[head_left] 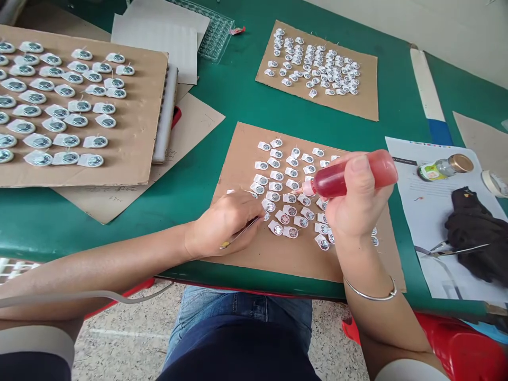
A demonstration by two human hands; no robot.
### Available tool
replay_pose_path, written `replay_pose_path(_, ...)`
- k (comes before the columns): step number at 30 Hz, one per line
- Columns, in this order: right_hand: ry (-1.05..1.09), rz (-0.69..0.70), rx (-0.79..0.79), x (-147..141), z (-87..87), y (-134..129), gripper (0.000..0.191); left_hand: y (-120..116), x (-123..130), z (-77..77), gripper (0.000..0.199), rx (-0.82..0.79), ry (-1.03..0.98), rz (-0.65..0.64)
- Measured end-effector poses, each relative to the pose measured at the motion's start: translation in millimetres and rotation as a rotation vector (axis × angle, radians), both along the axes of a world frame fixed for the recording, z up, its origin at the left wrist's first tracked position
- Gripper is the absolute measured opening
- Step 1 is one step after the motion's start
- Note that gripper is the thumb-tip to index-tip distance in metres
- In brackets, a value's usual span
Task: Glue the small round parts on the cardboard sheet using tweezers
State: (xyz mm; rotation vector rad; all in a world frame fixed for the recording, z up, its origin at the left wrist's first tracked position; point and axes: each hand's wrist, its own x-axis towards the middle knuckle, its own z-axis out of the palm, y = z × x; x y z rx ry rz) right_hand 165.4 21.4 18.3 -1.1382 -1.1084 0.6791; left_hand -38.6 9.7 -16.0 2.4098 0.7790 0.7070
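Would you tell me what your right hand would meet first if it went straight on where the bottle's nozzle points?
Most likely the small white piece just ahead of the nozzle on the red bottle, then the left hand; the nozzle's height is unclear.

Tabletop: green (pixel 190 196), with a thin red line along part of its near edge
Front center: a brown cardboard sheet (pixel 278 259), lying flat near the edge
Far side: a smaller cardboard sheet (pixel 369 108), apart from the front one
Left: a tan sheet (pixel 184 132) with faint handwriting, one corner pointing right
Far left of center: a clear molded plastic tray (pixel 218 37), a red scrap (pixel 238 30) at its side
Right: printed white paper (pixel 413 196), just beside the front cardboard
Behind that paper: a white-and-blue strip (pixel 425 82), possibly tape
Right edge: another brown sheet (pixel 476 132), partly out of view
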Motion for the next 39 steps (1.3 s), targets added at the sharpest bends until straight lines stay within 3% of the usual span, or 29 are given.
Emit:
replay_pose_path(10,-0.122,-0.034,-0.044,3.7,-4.4,-1.2,0.028,-0.1,0.0,1.2,0.011,-0.014,0.025,0.008)
replay_pose_path(16,-0.1,0.052,-0.044,-3.1,-3.8,-1.9,0.027,-0.4,1.4,4.0,0.013,0.01,0.052,-0.002)
replay_pose_path(23,-0.332,0.103,-0.078,-11.6,-12.6,-4.2,0.024,-5.8,7.0,3.6,0.016,0.305,0.216,-0.144)
replay_pose_path(29,-0.449,0.163,-0.075,-16.2,-20.1,-5.3,0.023,-15.7,8.8,-2.6,0.019,0.556,0.304,-0.136)
replay_pose_path(39,-0.523,0.159,-0.126,-18.2,-24.6,-6.5,0.029,-21.2,12.4,-3.8,0.018,0.684,0.316,-0.117)
